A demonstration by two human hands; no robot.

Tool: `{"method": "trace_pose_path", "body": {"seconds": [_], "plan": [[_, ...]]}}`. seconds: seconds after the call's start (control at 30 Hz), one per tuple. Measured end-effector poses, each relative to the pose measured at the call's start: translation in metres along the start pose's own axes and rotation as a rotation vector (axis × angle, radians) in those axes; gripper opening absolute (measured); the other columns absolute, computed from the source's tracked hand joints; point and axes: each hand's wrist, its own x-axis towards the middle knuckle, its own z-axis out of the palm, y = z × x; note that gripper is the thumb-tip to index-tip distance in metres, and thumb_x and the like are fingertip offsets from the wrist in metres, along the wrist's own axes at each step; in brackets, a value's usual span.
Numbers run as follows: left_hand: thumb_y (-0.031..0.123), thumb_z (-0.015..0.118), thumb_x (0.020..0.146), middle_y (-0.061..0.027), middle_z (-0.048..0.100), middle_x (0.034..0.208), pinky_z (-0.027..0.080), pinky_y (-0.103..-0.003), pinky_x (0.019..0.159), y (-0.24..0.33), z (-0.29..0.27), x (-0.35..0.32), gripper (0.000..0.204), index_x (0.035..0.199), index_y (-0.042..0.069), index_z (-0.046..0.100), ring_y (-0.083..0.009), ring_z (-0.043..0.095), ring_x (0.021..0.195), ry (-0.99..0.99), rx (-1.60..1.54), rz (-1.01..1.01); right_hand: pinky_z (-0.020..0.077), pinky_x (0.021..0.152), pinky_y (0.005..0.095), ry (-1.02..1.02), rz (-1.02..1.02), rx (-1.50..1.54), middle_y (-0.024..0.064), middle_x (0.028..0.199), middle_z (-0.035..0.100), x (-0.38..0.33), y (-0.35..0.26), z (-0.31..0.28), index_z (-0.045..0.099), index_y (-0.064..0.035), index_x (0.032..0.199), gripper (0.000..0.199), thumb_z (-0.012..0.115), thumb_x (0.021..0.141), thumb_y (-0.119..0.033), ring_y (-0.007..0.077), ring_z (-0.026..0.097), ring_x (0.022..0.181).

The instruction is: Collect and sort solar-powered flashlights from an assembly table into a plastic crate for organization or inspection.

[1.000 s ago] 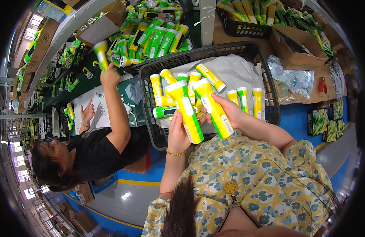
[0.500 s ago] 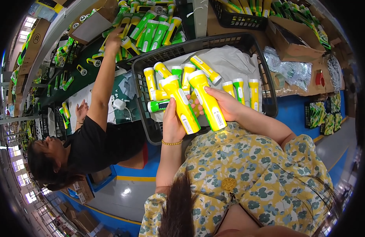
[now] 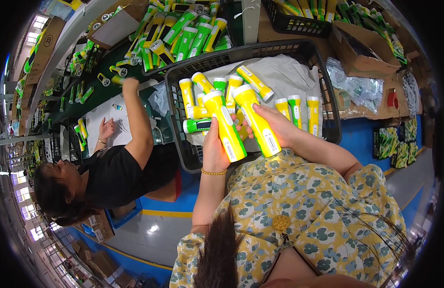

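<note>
Two yellow and green flashlights are held up side by side in front of me, white heads pointing away. My left hand (image 3: 215, 148) is closed around the left flashlight (image 3: 227, 130). My right hand (image 3: 277, 124) grips the right flashlight (image 3: 253, 117), its thumb on top near the switch. Fingers behind the two flashlights are partly hidden. Just beyond, a black plastic basket (image 3: 331, 103) lined with a pale sheet (image 3: 279, 72) holds several loose flashlights, among them a yellow one (image 3: 254, 82) lying slanted at the back and a green one (image 3: 294, 110) at the right.
On the left, a co-worker in a black shirt (image 3: 111, 175) reaches over a bench with a blurred flashlight in hand. A pile of flashlights (image 3: 186, 41) lies behind the basket. At the right are a cardboard box (image 3: 363, 53), clear plastic bags (image 3: 351, 84) and flashlight crates on the floor.
The co-worker's raised arm has drawn back from the pile toward the bench, now with a flashlight in hand. My hands keep both flashlights in nearly the same place; the view has shifted slightly.
</note>
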Motion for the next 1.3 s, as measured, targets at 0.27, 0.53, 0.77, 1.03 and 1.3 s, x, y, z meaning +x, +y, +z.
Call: {"method": "trace_pose_path", "body": {"seconds": [0.27,0.53,0.77,1.03,1.3], "plan": [[0.044,0.029,0.098,-0.0065,0.057,0.096,0.047,-0.029,0.065,-0.006,-0.003,-0.002,0.045,0.114,0.008,0.049,-0.0164,0.055,0.074,-0.106,0.035,-0.052,0.0506,0.062,0.0266,0.03,-0.102,-0.1,0.0079,0.087,0.059,-0.003,0.003,0.004,0.044,-0.0041,0.113,0.033,0.045,0.096,-0.033,0.0126,0.058,0.071],[0.052,0.03,0.095,-0.0052,0.056,0.095,0.048,-0.029,0.061,-0.01,0.002,-0.004,0.05,0.117,0.01,0.045,-0.016,0.055,0.074,-0.087,0.05,-0.026,0.043,0.093,0.0355,-0.055,-0.182,-0.08,0.0138,0.118,0.05,-0.01,0.003,0.004,0.026,-0.0051,0.137,0.04,0.031,0.098,-0.016,0.0203,0.053,0.106],[0.053,0.028,0.095,-0.0035,0.053,0.1,0.05,-0.031,0.063,-0.012,0.007,-0.008,0.05,0.12,0.013,0.043,-0.0163,0.055,0.076,-0.19,-0.101,-0.098,0.0412,0.095,0.0311,-0.047,-0.295,-0.331,0.0122,0.123,0.048,-0.015,-0.003,0.008,0.022,0.0013,0.137,0.055,0.051,0.092,-0.012,0.0161,0.048,0.112],[0.05,0.029,0.096,-0.002,0.054,0.105,0.05,-0.032,0.068,-0.011,0.012,-0.008,0.052,0.132,0.013,0.037,-0.0147,0.054,0.082,-0.227,-0.265,-0.224,0.0499,0.085,0.0363,0.09,-0.121,-0.181,0.0131,0.115,0.053,-0.014,-0.008,0.009,0.023,-0.0024,0.134,0.059,0.058,0.09,-0.023,0.0187,0.058,0.1],[0.029,0.032,0.098,-0.0118,0.049,0.128,0.039,-0.045,0.099,-0.01,0.0,-0.005,0.042,0.132,0.005,0.037,-0.0263,0.052,0.112,-0.266,-0.536,-0.304,0.0522,0.081,0.0356,0.019,0.123,0.13,0.0108,0.109,0.058,-0.009,-0.011,-0.006,0.041,-0.0047,0.126,0.041,0.046,0.095,-0.031,0.021,0.06,0.094]]}}
